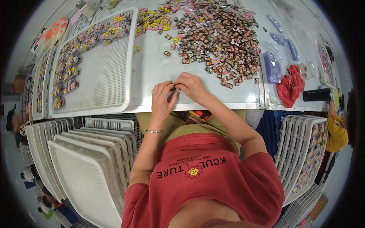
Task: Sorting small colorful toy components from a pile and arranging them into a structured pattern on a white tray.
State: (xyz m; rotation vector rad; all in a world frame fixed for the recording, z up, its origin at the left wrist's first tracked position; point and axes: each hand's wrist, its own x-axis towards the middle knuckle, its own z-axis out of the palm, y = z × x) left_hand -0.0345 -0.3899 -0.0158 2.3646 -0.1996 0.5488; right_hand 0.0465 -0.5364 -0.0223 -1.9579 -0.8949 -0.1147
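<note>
Near the front edge of the table, my left hand (162, 99) and my right hand (192, 88) meet, fingertips pinched together. Between them is a small dark printed block (174, 88), mostly covered by the fingers. Beyond my right hand spreads a large heap of similar small blocks (224, 38), dark brown, pink and yellow. To the left, a white mesh tray (99, 72) carries rows of small blocks (70, 72) along its far and left sides. A few loose blocks (167, 54) lie between the tray and the heap.
At the right lie a translucent purple box (272, 67), a red cloth (291, 86) and a black cylinder (317, 95). White trays (81, 167) stand stacked at my left, more trays (300, 152) at my right. A co-worker's yellow sleeve (337, 131) shows at far right.
</note>
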